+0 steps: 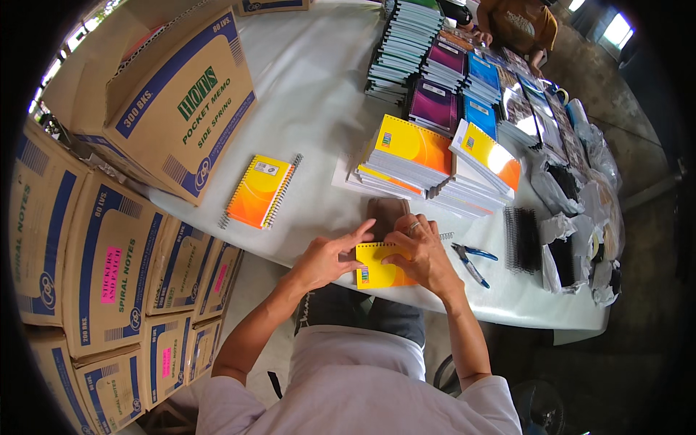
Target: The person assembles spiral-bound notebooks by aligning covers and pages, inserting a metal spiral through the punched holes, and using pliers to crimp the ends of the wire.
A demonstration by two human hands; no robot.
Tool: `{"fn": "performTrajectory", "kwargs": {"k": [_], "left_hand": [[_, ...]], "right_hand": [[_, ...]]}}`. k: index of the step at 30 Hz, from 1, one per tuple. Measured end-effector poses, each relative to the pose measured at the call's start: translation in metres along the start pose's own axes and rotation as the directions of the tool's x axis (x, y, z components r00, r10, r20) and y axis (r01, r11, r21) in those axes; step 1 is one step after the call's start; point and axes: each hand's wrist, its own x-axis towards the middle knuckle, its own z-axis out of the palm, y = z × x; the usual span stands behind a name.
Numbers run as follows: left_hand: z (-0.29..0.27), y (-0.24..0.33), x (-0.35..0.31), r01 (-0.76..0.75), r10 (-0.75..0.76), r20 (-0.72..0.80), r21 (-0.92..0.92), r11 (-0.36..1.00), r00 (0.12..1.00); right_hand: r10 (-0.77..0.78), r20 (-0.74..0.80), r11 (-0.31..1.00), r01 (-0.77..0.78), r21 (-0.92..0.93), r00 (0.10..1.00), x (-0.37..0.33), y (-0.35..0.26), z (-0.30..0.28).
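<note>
A small yellow-and-orange notebook (373, 270) lies at the table's near edge, in front of my body, with punched holes along its top edge. My right hand (429, 255) is closed on its right part, thumb on the cover and fingers bent over the holed edge; a ring shows on one finger. Beside the left end is my left hand (328, 255), thumb touching the notebook's edge and index finger stretched apart from it. Just beyond the hands is a brown block (388, 216), partly covered by them. A piece of wire coil (446, 235) shows beside my right hand.
Blue-handled pliers (475, 264) lie right of my hands, near black wire coils (523, 241). Yellow notebook stacks (413, 148) stand ahead; a small coil-edged stack (259, 191) sits left. An open carton (181, 109) and stacked boxes (109, 261) flank the left. Another person (518, 25) is across.
</note>
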Motion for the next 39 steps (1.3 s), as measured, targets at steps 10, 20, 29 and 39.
{"fn": "performTrajectory", "kwargs": {"k": [10, 20, 29, 39], "left_hand": [[0.011, 0.027, 0.001, -0.049, 0.053, -0.232, 0.024, 0.999, 0.971], [0.002, -0.009, -0.001, -0.009, 0.004, 0.064, 0.076, 0.997, 0.998], [-0.004, -0.013, 0.004, -0.029, 0.038, 0.032, -0.239, 0.971, 0.999], [0.009, 0.016, -0.001, 0.038, -0.064, -0.203, -0.13, 0.991, 0.977]], "right_hand": [[0.03, -0.187, 0.993, -0.007, 0.122, 0.982, -0.003, -0.015, 0.001], [-0.178, -0.243, 0.982, 0.158, -0.102, 0.954, 0.001, -0.035, 0.004], [-0.197, -0.258, 0.976, 0.165, -0.141, 0.946, 0.01, -0.04, 0.014], [-0.147, -0.35, 0.981, 0.093, -0.168, 0.925, 0.007, -0.044, 0.03]]}}
